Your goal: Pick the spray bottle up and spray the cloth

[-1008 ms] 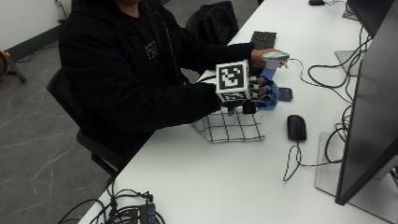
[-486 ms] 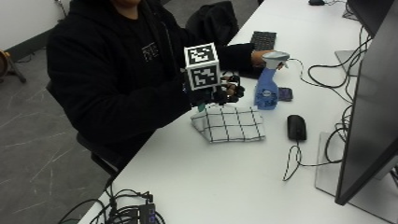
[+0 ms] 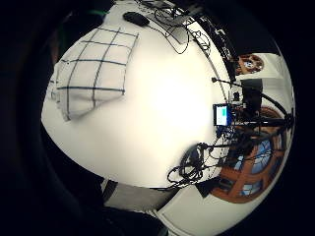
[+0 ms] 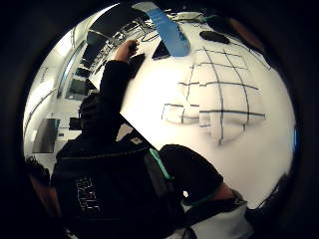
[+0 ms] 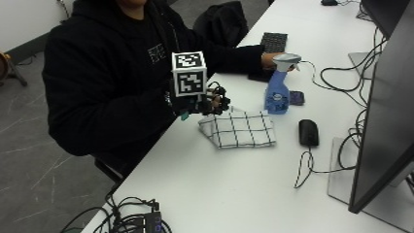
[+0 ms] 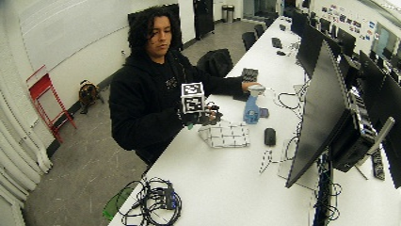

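Your gloved right hand, the grip (image 5: 206, 103), is up in the air over the near edge of the white desk (image 5: 246, 184). Its fingers (image 5: 222, 101) are curled in, but they hold nothing. The grip touches none of the things on the desk.

The cloth (image 5: 238, 129) is white with dark lines in squares. It lies folded on the desk, just beside the grip and lower down, on the side away from your body. The palm views show it lying flat on the desk (image 3: 162, 113), with its folded edges (image 4: 219, 112) turned toward you.

The blue spray bottle (image 5: 278, 92) stands upright on the desk, past the cloth from the grip. It has a grey spray head. The bottle and the cloth sit close together, but I cannot tell if they touch. Your bare left hand (image 5: 269, 59) is at the spray head, well apart from the grip. I cannot tell if that hand holds the head or only rests by it.

A black mouse (image 5: 308, 132) lies on the far side of the cloth from the grip. A black keyboard (image 5: 273, 42) lies behind the bottle, farther from the grip. A big monitor (image 5: 382, 121) stands at the far edge of the desk.
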`<state>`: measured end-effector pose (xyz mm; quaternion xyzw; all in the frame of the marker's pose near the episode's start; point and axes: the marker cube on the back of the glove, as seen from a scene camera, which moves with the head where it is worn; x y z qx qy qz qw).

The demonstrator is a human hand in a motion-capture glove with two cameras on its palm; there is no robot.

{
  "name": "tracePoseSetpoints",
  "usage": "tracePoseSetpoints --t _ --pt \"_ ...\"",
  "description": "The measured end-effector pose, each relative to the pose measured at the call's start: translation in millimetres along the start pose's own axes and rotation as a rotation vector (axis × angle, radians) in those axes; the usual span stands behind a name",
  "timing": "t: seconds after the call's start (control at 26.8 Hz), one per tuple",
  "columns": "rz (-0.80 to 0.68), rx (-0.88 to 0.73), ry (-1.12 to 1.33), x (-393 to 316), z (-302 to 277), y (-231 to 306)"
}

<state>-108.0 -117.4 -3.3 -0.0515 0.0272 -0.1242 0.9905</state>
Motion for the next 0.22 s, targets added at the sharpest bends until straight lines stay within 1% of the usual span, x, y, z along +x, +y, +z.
tracePoseSetpoints --t 0.22 --pt "0.005 -0.054 0.022 0 12 15"
